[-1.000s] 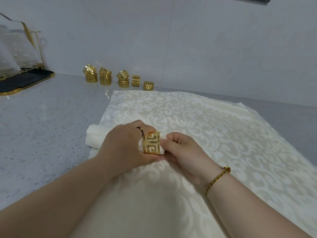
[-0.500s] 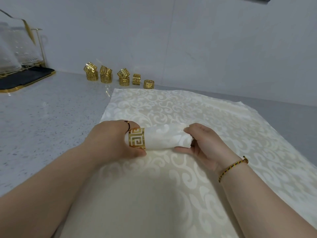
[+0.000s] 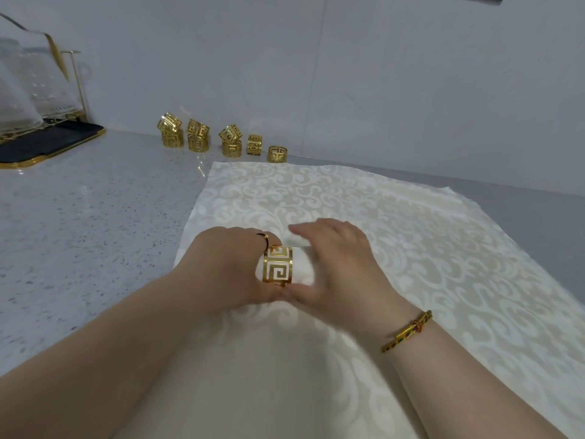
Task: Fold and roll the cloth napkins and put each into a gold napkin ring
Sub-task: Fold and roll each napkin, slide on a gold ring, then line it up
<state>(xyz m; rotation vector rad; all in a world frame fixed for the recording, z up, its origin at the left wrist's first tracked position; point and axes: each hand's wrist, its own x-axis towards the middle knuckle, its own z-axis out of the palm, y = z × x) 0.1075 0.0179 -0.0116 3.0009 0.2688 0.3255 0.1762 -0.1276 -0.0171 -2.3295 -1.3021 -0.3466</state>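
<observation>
Head view: a white rolled napkin (image 3: 304, 268) sits through a gold fretwork ring (image 3: 278, 264). The left hand (image 3: 228, 267) grips the roll just left of the ring. The blurred right hand (image 3: 335, 267) curls over it just right. Under the ring lies a cream swirl-patterned cloth (image 3: 395, 217) on a speckled tabletop (image 3: 95, 217). Spare rings (image 3: 231, 142) stand well behind.

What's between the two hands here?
In the head view, the ring, set round the rolled napkin, lies between the left hand and the right hand; both hands hold the roll.
</observation>
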